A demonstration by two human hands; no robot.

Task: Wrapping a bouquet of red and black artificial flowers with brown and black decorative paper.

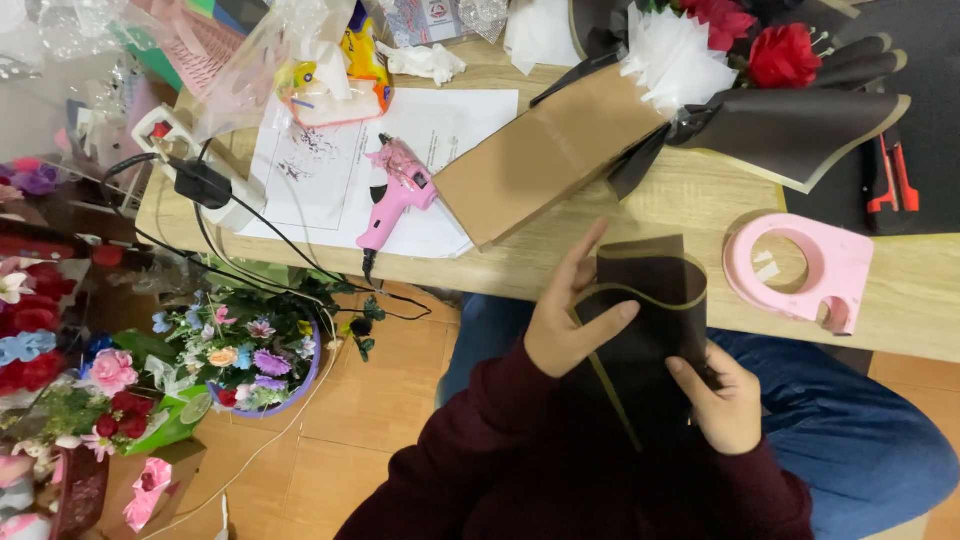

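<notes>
Both hands clamp the dark wrapping sheet [640, 310] over the lap at the table [690, 195] edge, left hand [570, 320] pinching the curled gold-trimmed fold to shape it, right hand [725, 395] bracing below, pink glue gun [398, 195] and pink tape dispenser [805, 270] nearby.

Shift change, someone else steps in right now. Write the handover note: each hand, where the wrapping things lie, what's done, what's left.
Left hand: holds the dark wrapping sheet at its curved upper fold, over the lap at the table edge.
Right hand: grips the same sheet at its lower right edge.
On the table: partly wrapped bouquet of red roses in matching dark paper, pink glue gun, pink tape dispenser, brown card.
Done: the bouquet has dark sheets around it.
Left: this sheet is bent but not yet on the bouquet.
</notes>
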